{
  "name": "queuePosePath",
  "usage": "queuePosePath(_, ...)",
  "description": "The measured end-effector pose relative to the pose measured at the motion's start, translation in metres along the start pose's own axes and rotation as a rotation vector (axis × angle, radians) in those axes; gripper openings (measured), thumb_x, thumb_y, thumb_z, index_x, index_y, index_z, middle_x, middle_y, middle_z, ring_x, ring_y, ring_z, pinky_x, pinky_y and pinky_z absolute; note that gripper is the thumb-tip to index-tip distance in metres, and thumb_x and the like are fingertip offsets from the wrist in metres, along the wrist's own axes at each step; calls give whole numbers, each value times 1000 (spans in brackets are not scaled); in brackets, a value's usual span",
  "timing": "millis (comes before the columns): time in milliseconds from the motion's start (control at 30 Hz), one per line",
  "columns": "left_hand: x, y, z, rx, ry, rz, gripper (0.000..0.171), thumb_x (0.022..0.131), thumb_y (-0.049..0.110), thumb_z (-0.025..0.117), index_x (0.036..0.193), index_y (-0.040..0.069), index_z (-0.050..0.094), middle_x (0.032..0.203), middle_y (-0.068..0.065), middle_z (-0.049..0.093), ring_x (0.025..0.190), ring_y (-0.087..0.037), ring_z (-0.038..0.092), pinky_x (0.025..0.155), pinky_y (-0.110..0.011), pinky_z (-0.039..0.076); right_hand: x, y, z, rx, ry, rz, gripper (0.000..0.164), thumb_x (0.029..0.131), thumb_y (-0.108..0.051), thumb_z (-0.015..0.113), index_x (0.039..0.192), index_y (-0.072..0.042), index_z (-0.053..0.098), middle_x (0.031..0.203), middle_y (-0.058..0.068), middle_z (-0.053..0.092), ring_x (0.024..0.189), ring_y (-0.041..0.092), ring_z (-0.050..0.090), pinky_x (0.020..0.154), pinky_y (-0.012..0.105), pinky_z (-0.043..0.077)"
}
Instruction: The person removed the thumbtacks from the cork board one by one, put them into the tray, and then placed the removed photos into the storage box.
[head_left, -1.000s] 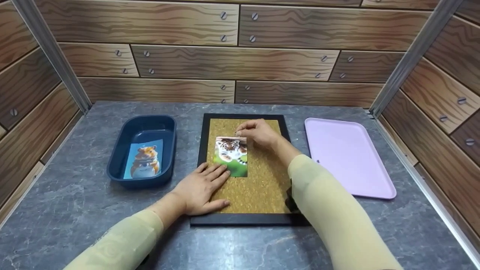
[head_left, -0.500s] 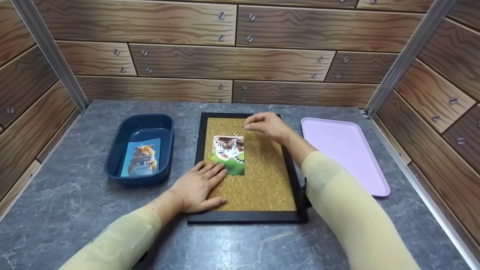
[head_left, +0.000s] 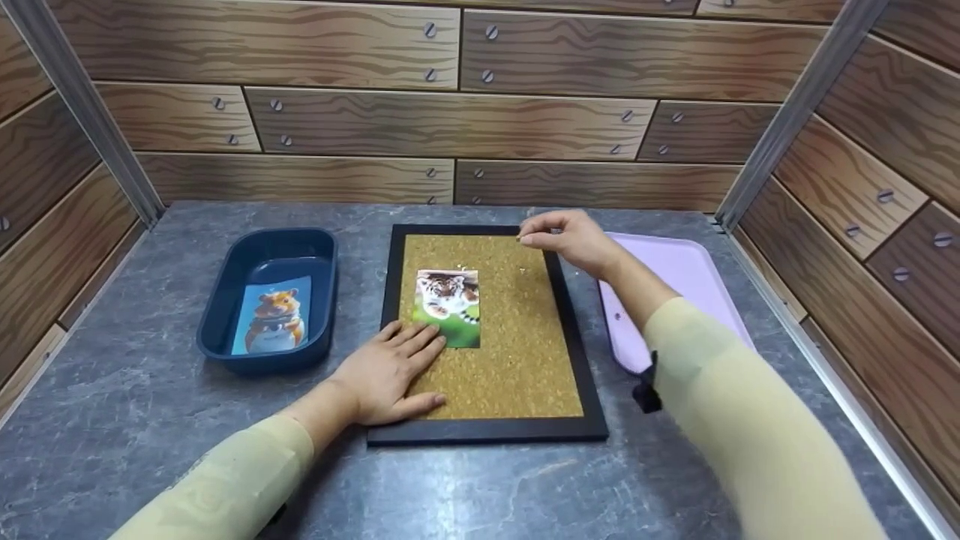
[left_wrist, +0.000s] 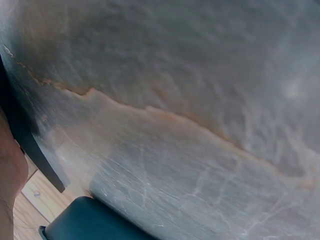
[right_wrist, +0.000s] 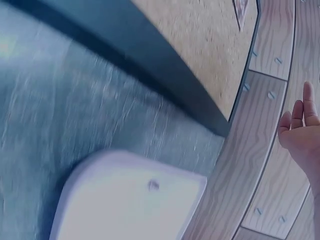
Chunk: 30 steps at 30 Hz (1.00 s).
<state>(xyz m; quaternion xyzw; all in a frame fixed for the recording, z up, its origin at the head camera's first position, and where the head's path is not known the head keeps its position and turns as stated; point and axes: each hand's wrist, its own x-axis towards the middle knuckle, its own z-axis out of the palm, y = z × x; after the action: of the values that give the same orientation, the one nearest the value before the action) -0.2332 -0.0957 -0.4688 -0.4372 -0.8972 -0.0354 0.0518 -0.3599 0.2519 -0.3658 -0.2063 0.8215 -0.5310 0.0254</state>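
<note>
My left hand lies flat on the left side of a cork board, its fingertips at the lower left of a tiger picture. A small clear pushpin sits at the picture's top edge. My right hand is over the board's upper right corner, thumb and forefinger together, with a tiny pin-like thing at their tips. The right wrist view shows only the other fingers of this right hand; its pinch is hidden there.
Left of the board stands a dark blue box with a hamster picture inside. At the right, partly behind my forearm, a lilac tray holds a small pin. Board walls enclose the grey table.
My right hand has left the top edge of the tiger picture and moved up and right to the board's corner. My left hand stays on the board.
</note>
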Motion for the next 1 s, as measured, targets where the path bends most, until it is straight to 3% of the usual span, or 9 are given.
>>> queuePosePath(167, -1, 0, -1, 1, -9, -6, 92, 105, 73, 35, 165, 4, 37, 170, -16, 34, 158, -33, 30, 126, -57, 24, -10, 3, -18, -25, 21, 13, 14, 97, -3, 76, 106, 8, 76, 108, -1, 74, 109, 14, 65, 95, 27, 49)
queuePosePath(467, 0, 1, -1, -5, 0, -1, 92, 105, 74, 35, 164, 4, 38, 170, -17, 35, 157, -34, 31, 126, -58, 24, -29, 12, -43, -44, 20, 40, 22, 98, -4, 76, 111, 14, 73, 112, -3, 74, 116, 14, 63, 100, 26, 48)
queuePosePath(733, -1, -1, -1, 9, 8, 4, 91, 105, 73, 36, 164, 4, 39, 169, -17, 36, 157, -34, 32, 126, -58, 25, -40, 16, -54, -56, 25, 69, 23, 98, -6, 76, 111, 12, 73, 125, 18, 71, 117, 13, 63, 102, 26, 47)
queuePosePath(1000, 0, 0, -1, 5, 34, 20, 90, 105, 71, 38, 162, 2, 42, 167, -19, 40, 155, -36, 36, 124, -59, 28, -52, 25, -66, -60, 45, 84, 25, 98, -10, 77, 112, 11, 74, 117, 5, 75, 114, 11, 63, 99, 24, 49)
